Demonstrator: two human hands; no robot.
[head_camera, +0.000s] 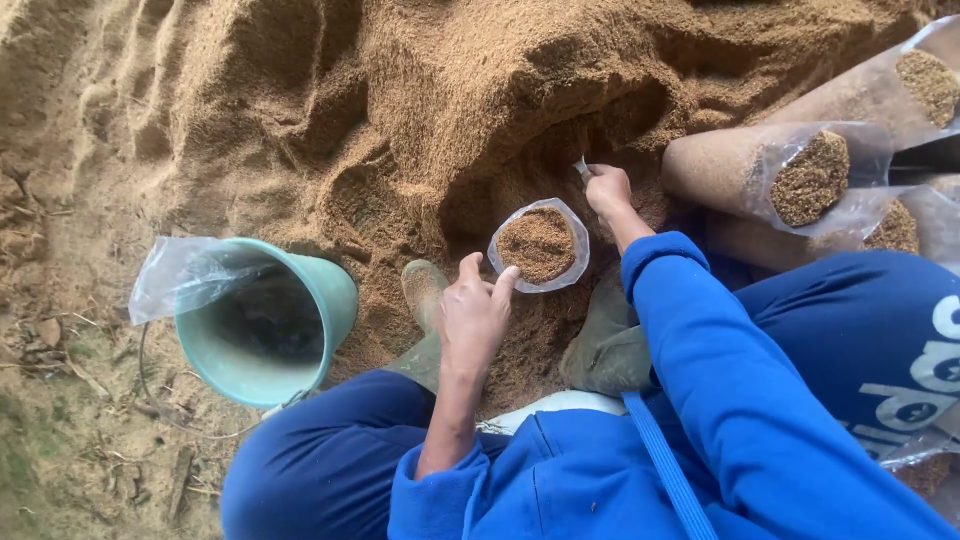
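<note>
My left hand (474, 312) pinches the near rim of a clear plastic bag (540, 246) that stands open and is filled with brown sawdust. My right hand (607, 188) is closed around a small pale tool handle (582, 168), its end dug into the sawdust pile (430, 110) just behind the bag. Both blue sleeves and my blue trousers fill the lower frame, with my green rubber boots (424, 290) on either side of the bag.
A teal bucket (268, 320) lies on its side at the left with a clear plastic sheet at its mouth. Several filled, cylinder-shaped bags of sawdust (770, 170) are stacked at the right. Bare earth with twigs lies at the lower left.
</note>
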